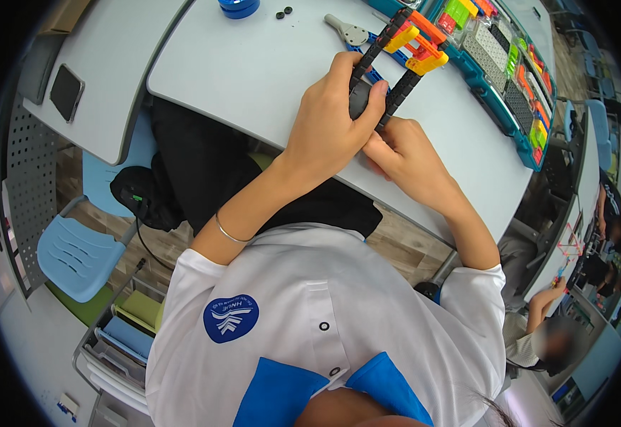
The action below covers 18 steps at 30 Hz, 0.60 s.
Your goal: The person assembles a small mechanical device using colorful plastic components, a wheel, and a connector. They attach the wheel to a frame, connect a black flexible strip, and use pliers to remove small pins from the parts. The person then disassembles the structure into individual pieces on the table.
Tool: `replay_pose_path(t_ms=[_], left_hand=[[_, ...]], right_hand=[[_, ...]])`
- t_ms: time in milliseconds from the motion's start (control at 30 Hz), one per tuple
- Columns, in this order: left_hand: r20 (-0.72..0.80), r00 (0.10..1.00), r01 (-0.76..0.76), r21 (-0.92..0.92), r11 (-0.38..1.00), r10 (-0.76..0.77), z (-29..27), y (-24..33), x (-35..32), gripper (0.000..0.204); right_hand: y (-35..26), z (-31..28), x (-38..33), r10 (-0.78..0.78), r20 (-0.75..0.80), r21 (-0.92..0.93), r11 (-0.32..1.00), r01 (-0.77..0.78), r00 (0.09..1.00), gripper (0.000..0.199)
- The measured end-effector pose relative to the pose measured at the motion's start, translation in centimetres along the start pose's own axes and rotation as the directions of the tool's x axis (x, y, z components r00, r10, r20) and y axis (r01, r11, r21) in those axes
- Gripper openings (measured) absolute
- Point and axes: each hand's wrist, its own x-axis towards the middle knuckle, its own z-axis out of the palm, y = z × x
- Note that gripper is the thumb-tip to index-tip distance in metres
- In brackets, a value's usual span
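My collar (275,391) sits closest. Over the worktop (239,64), my left hand (335,107) grips the model (358,99) between thumb and fingers, its orange-yellow end jutting beyond them. My right hand (414,156) curls at its lower end; I cannot tell whether those fingers pinch it.

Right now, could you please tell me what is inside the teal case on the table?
The teal case holds lime-green, orange and yellow pieces and a grey perforated plate. Whatever lies beneath these top pieces is covered, so I cannot tell.
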Motion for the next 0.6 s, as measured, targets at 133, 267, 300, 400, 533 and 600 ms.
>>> replay_pose_path(t_ms=[133,267,300,400,533,600], left_hand=[[-0.010,1.000,0.023,-0.039,0.999,-0.023,-0.3,-0.2,0.1,0.026],[-0.008,0.998,0.063,-0.123,0.990,-0.065,-0.9,0.0,0.4,0.023],[-0.014,0.996,0.081,-0.133,0.988,-0.084,-1.0,0.0,0.5,0.023],[-0.014,0.988,0.149,-0.160,0.976,-0.153,-1.4,-0.1,0.7,0.023],[0.055,0.974,0.226,-0.235,0.945,-0.219,-1.7,-0.7,0.6,0.029],[0.092,0.973,0.232,-0.290,0.929,-0.214,-1.7,-0.9,0.4,0.034]], right_hand=[[0.1,0.2,-0.1,-0.018,0.028,0.143,0.990,0.014,0.999,0.043],[0.4,1.1,0.2,-0.106,-0.048,0.410,0.905,0.116,0.993,0.037],[0.5,1.1,0.5,-0.122,-0.059,0.460,0.877,0.136,0.991,0.036],[1.1,0.1,0.8,-0.109,0.008,0.420,0.903,0.096,0.994,0.038],[0.9,0.0,0.8,-0.119,0.002,0.368,0.923,0.110,0.993,0.035],[1.3,0.2,0.8,-0.186,-0.034,0.330,0.925,0.186,0.982,0.033]])
